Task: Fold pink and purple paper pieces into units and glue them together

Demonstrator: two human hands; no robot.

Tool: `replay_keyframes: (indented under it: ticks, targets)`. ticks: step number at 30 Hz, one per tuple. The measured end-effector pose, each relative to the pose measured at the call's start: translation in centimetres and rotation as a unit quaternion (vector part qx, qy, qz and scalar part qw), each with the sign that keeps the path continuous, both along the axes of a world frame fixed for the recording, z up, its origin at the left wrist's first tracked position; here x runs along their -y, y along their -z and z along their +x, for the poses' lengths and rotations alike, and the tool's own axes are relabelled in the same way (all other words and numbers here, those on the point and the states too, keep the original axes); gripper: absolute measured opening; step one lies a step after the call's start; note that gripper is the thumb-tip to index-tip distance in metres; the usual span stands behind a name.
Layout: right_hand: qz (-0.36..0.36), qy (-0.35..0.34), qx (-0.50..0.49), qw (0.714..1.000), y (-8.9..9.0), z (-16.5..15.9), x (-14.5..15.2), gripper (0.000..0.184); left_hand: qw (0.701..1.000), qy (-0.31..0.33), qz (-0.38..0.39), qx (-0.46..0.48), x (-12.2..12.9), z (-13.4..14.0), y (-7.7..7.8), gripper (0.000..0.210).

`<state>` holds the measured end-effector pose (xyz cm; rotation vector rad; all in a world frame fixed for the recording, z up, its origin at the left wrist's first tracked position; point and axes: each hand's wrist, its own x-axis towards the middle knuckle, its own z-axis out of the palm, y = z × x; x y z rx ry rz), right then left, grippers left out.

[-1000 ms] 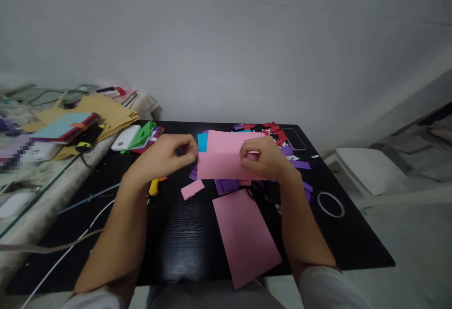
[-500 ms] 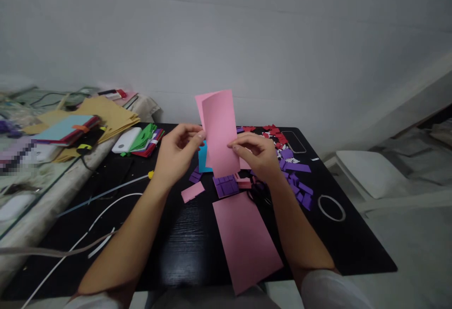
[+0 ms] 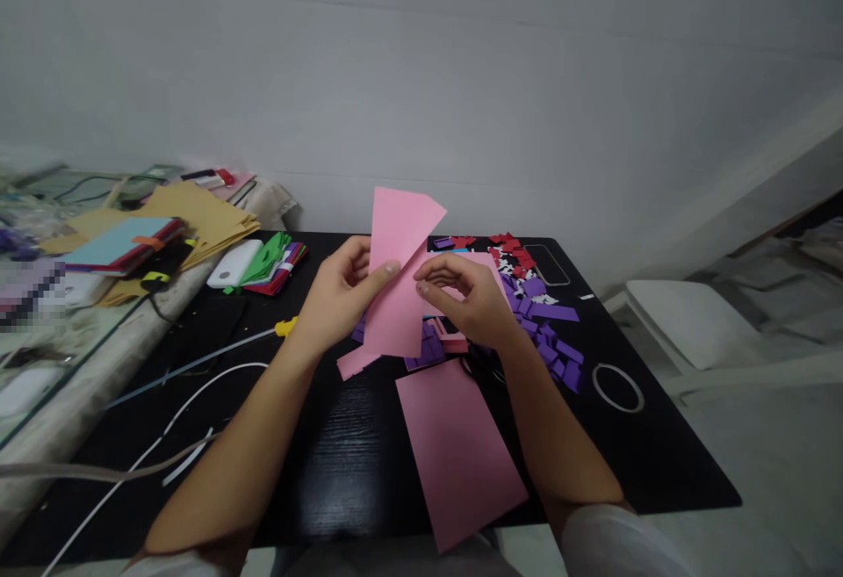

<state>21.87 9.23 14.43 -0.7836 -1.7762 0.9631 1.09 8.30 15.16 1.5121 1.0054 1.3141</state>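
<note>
Spreading across the middle of the scene, the black table (image 3: 342,454) bears everything being worked on. The largest paper on it, a flat pink sheet (image 3: 457,445), lies at the near side with one corner past the edge; a forearm or the person's body brushing that corner could drag it off or crease it.

Above the table's middle, the folded pink sheet (image 3: 397,327) is up in the air, its two layers fanned apart at the top. The left hand (image 3: 335,296) grips it, thumb on the front and fingers behind. The right hand (image 3: 471,296) has thumb and fingertips close together at the sheet's right edge; I cannot tell whether they pinch it or only touch it. With the layers askew, pressing them together now would likely set a crooked crease, and a hard pull from either side could bend or tear the paper.

Smaller things lie below and beyond: purple pieces (image 3: 566,351) to the right, red pieces (image 3: 520,254) farther off, and a small pink piece (image 3: 354,363) just left of the sheet's lower end. A sweeping sleeve or sheet edge could scatter or mix these light scraps, since they sit loose on the tabletop; I can make out no tray or box holding them.
</note>
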Motion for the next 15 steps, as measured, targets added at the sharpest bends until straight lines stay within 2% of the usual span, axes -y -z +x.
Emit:
replay_keyframes:
  ticks: [5,7,11,15]
  targets:
    - [-0.011,-0.037,0.063,0.997,-0.6,0.2,0.4,0.017,1.000,0.008,-0.028,-0.006,0.3,0.0,0.0,0.048]
    - [-0.007,-0.025,0.067,0.997,-0.8,0.3,0.3,0.017,1.000,0.001,-0.027,-0.010,0.3,0.0,0.0,0.050]
    - [0.004,0.049,-0.014,0.999,-0.8,0.5,-0.4,0.022,0.999,-0.006,-0.031,-0.016,0.5,0.1,0.0,0.052]
    - [-0.016,0.097,-0.090,0.991,-0.3,0.2,-1.0,0.025,0.998,0.042,-0.037,-0.019,0.6,0.5,0.1,0.049]
